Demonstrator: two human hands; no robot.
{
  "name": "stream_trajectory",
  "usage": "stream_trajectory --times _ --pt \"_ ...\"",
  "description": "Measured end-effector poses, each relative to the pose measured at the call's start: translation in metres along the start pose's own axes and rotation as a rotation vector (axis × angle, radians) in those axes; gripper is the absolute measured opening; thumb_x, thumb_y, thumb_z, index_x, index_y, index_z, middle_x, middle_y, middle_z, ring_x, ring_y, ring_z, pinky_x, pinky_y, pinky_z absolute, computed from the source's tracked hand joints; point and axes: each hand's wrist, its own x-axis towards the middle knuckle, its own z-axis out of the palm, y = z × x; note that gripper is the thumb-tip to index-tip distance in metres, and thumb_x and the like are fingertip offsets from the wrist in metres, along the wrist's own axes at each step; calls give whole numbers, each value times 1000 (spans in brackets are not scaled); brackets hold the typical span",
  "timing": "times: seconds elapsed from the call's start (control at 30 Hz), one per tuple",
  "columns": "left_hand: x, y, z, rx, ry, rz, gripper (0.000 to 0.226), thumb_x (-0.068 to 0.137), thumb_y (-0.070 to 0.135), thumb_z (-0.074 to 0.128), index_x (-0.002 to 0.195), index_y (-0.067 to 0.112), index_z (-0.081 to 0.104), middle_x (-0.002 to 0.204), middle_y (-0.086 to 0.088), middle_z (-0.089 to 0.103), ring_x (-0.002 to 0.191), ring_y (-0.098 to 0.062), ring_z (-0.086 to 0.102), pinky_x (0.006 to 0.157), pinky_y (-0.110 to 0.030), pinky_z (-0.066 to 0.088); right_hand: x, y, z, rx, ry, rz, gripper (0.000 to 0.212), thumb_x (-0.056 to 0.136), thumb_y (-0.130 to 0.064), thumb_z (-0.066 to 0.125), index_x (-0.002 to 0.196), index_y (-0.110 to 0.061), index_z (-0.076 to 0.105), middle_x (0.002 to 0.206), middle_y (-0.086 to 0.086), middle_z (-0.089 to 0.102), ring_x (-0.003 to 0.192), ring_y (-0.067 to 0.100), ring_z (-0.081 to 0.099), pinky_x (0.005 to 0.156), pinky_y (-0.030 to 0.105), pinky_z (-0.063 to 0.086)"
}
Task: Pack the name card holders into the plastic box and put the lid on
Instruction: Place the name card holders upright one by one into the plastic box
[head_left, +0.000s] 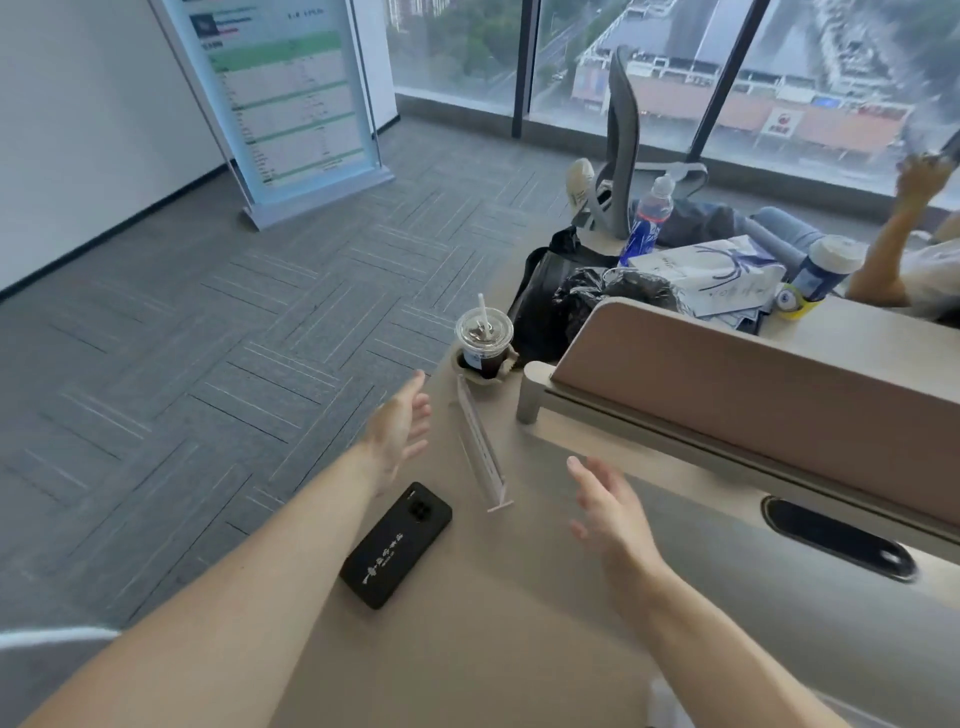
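Clear acrylic name card holder (480, 447) upright on beige desk (493, 597), between left hand (400, 431) and right hand (605, 506), both with fingers spread, empty; black phone (396, 544) and iced coffee cup (484, 343) nearby.

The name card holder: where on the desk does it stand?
The name card holder stands upright between both open hands, just before the iced coffee cup, right of the black phone.

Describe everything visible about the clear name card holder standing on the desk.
The clear acrylic name card holder stands upright on the beige desk, seen edge-on as a thin, slightly tilted panel on a small flat foot at its near end. It looks like transparent plastic. It stands between both open hands, neither touching it, just before the iced coffee cup.
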Motion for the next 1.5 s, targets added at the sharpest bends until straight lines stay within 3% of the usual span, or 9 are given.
stream_trajectory --times 0.3,0.43,0.6,0.7,0.8,0.9,1.03,1.33,1.5 --pt "113 -12 -8 18 -135 -29 55 102 42 45 149 12 47 155 -7 47 139 -22 47 118 -45 37 73 40 77 -263 -7 64 83 81 -30 81 151 -18 38 148 3 47 134 20 49 106 33 42" --pt "151 -25 3 195 -172 53 56 89 24 53 145 24 50 145 3 52 120 -12 52 111 -41 44 99 61 92 -311 26 82 69 83 -19 79 143 -19 46 139 1 55 123 15 55 97 24 41" --pt "164 -52 -2 401 -207 214 48 97 10 53 144 22 48 146 6 55 137 -13 49 117 -39 40 118 73 92 -315 119 57 39 89 -18 73 126 -18 62 115 -3 66 102 12 61 82 13 41" --pt "157 -68 -25 506 -109 313 17 98 29 67 113 24 62 132 6 66 129 -12 58 108 -37 47 130 70 78 -295 221 25 25 88 -14 75 111 -16 66 93 -1 65 80 16 60 60 9 42" --pt "149 -80 -42 536 -149 362 10 93 33 73 97 27 65 114 10 75 116 -7 67 103 -35 53 148 61 66 -340 271 29 12 89 -15 74 92 -19 63 73 1 55 61 11 48 60 26 38" --pt "144 -88 -35 490 -140 399 2 96 27 70 98 26 69 104 7 76 109 -8 70 98 -31 54 163 62 61 -420 292 2 32 90 -17 72 69 -18 49 66 3 47 57 18 41 56 33 32" --pt "133 -83 -17 427 -111 411 8 99 29 65 93 32 68 94 9 77 101 -6 72 83 -22 51 155 61 56 -458 316 -32 20 94 -20 65 82 -7 56 67 1 48 61 21 45 57 32 35" --pt "55 1 -5 355 -147 522 8 101 35 62 103 36 69 97 13 78 94 -3 71 91 -32 53 71 -21 14 -330 289 -298 26 99 -27 60 89 -20 36 72 -18 34 62 0 34 56 13 34" --pt "-26 66 15 285 -219 588 11 102 24 58 103 29 68 87 23 77 81 7 72 72 -12 53 -5 -76 -28 -185 273 -561 37 100 -21 59 70 -20 38 63 -15 34 56 1 32 55 15 32"
